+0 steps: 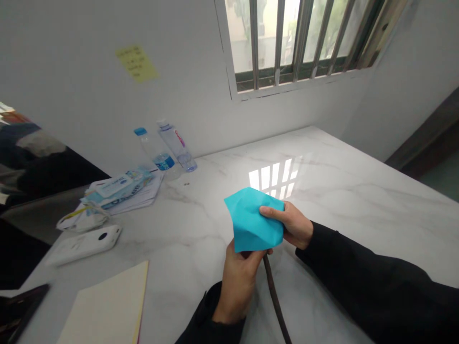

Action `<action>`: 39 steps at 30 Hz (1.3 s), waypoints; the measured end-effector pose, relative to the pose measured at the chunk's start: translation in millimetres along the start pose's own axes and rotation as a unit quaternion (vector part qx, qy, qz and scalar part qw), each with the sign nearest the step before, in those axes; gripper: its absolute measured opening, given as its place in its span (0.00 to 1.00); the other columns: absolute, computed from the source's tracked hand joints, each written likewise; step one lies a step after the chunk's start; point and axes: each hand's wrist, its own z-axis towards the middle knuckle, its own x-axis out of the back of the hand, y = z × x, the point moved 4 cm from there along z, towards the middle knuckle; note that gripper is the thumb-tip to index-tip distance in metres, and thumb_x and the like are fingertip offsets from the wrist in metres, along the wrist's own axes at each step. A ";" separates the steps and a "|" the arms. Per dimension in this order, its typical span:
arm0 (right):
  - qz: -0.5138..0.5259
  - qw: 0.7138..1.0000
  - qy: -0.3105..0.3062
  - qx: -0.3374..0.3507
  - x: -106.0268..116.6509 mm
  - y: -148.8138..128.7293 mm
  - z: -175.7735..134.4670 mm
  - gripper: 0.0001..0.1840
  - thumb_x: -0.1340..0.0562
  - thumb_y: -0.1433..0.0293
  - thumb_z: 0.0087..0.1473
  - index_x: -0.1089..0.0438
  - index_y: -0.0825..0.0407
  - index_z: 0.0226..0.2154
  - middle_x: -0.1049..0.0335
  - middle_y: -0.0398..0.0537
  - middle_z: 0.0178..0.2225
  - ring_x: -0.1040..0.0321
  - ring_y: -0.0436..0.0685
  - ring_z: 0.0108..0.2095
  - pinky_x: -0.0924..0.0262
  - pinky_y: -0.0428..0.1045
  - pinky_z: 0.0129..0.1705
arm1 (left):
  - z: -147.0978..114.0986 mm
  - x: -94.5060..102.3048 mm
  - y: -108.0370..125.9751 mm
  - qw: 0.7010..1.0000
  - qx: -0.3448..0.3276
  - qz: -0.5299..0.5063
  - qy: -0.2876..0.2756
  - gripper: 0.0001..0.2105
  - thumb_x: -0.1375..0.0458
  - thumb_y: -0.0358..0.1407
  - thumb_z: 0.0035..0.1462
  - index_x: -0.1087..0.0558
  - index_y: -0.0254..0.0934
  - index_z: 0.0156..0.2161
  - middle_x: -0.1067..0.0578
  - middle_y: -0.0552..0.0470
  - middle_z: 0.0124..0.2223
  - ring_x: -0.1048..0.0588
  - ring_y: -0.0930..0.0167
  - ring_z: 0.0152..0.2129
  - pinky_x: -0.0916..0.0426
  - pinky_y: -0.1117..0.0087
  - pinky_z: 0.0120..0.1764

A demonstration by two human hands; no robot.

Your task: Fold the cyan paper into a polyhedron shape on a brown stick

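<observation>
A creased sheet of turquoise paper (253, 220) is raised over the marble-patterned table. My right hand (292, 223) grips its right side, with the thumb pressed on the upper face and the fingers behind. From below, my left hand (239, 279) is closed on the lower edge; the paper hides part of its fingers. A thin dark brown stick (272, 291) runs from beneath the paper, beside my left fingers, down to the bottom of the view. Whether my left fingers also hold the stick, I cannot tell.
Two plastic bottles (163, 155) stand by the wall. On the left are a tissue pack (116, 191) on papers, a cable (84, 220), a white power bank (86, 244), a cream paper pad (107, 306) and a dark device (23, 310). A barred window (287, 43) is above.
</observation>
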 end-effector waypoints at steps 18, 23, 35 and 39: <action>-0.101 0.994 -0.016 0.033 14.2 -6.1 19.2 0.33 0.29 0.47 0.49 0.26 0.50 0.51 0.26 0.55 0.51 0.28 0.59 0.47 0.30 0.55 0.47 | 30.2 48.0 15.7 0.991 -0.027 -0.129 0.026 0.21 0.33 0.44 0.58 0.24 0.38 0.54 0.26 0.52 0.35 0.27 0.71 0.31 0.30 0.68 0.39; -0.215 0.945 -0.245 -0.025 -22.1 48.7 -2.5 0.32 0.32 0.48 0.54 0.27 0.55 0.51 0.23 0.53 0.39 0.28 0.53 0.34 0.34 0.49 0.38 | 42.5 75.7 29.3 0.981 -0.091 -0.158 0.065 0.23 0.31 0.44 0.55 0.24 0.40 0.54 0.25 0.52 0.37 0.26 0.72 0.33 0.30 0.70 0.40; -0.390 0.905 -0.150 0.084 -4.0 37.4 14.0 0.18 0.37 0.56 0.60 0.22 0.54 0.33 0.22 0.49 0.28 0.29 0.53 0.25 0.36 0.47 0.28 | 32.9 46.2 13.4 0.997 -0.058 -0.012 0.044 0.15 0.42 0.46 0.63 0.28 0.38 0.47 0.29 0.57 0.30 0.28 0.72 0.26 0.32 0.72 0.31; -0.361 0.920 -0.012 0.152 31.9 -0.9 36.0 0.21 0.37 0.54 0.59 0.23 0.53 0.45 0.21 0.51 0.35 0.27 0.55 0.30 0.35 0.47 0.28 | 38.9 80.9 20.9 0.982 -0.064 0.162 0.067 0.17 0.47 0.46 0.64 0.26 0.39 0.51 0.32 0.59 0.26 0.34 0.74 0.18 0.43 0.75 0.21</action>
